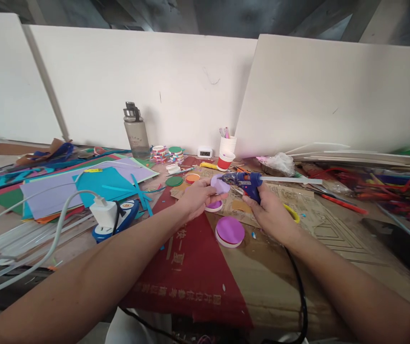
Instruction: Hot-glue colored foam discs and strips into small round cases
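Observation:
My right hand is wrapped round the handle of a blue hot glue gun, with a long glue stick poking out of its back. Between the fingers of my left hand is a light purple disc, and the gun's nozzle is at its face; I cannot tell whether they touch. Just below my left hand lies another purple round piece, partly covered. Closer to me, a stack of purple discs with pale rims rests on the cardboard.
Coloured sheets and a blue power strip with a white plug lie on the left. At the back stand a water bottle, a small clock and paper cups. Red-handled scissors lie to the right. The gun's black cord runs toward me.

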Demonstrator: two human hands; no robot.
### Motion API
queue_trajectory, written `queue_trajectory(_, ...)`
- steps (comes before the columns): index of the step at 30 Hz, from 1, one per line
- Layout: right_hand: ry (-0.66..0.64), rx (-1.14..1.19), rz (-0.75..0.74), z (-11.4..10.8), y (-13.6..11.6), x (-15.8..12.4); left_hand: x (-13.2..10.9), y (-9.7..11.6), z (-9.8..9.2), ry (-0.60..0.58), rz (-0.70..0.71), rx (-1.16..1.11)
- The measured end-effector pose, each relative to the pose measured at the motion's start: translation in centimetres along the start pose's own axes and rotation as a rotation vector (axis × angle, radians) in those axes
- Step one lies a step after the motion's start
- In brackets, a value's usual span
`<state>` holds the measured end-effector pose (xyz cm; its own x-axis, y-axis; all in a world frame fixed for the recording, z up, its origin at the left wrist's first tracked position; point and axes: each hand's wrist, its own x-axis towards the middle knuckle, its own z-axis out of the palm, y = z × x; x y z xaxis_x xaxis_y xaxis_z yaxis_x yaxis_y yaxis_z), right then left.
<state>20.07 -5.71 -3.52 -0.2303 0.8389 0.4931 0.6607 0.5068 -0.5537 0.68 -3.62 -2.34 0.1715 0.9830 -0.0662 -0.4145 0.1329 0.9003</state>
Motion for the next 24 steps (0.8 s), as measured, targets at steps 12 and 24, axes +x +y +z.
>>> queue_trajectory(12, -0.011, -0.068, 0.058, -0.4, -0.2, -0.2, 0.7, 0.5, -1.1, 0.008, 0.128, -0.015)
queue_trajectory(24, 0.049, 0.031, 0.027, -0.5, -0.4, -0.1, 0.6, -0.3, -1.0, -0.113, 0.108, 0.008)
